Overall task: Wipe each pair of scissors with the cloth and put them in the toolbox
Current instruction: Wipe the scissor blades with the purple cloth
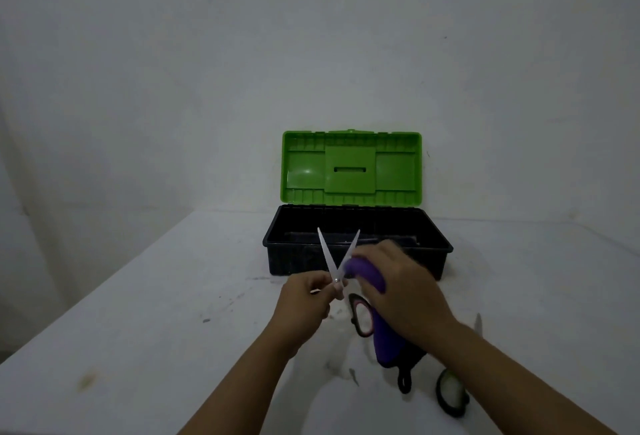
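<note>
L hand (304,299): pinches open scissors (335,263) near pivot, blades up in a V, just in front of toolbox. R hand (403,287): grips purple cloth (372,277) against R blade. Toolbox (440,254): black base, green lid (351,166) up, on white table (138,296). 2nd scissors (450,393) under R forearm.

- Toolbox (358,254): black body beyond the hands, bright green lid (351,166).
- Cloth (372,282) under the right hand (398,291): purple, with a black edge and loop.
- Scissors (337,261) at the left hand (306,299): silvery blades, black handle rimmed in pink.
- Table (156,296): white, with dark smudges.
</note>
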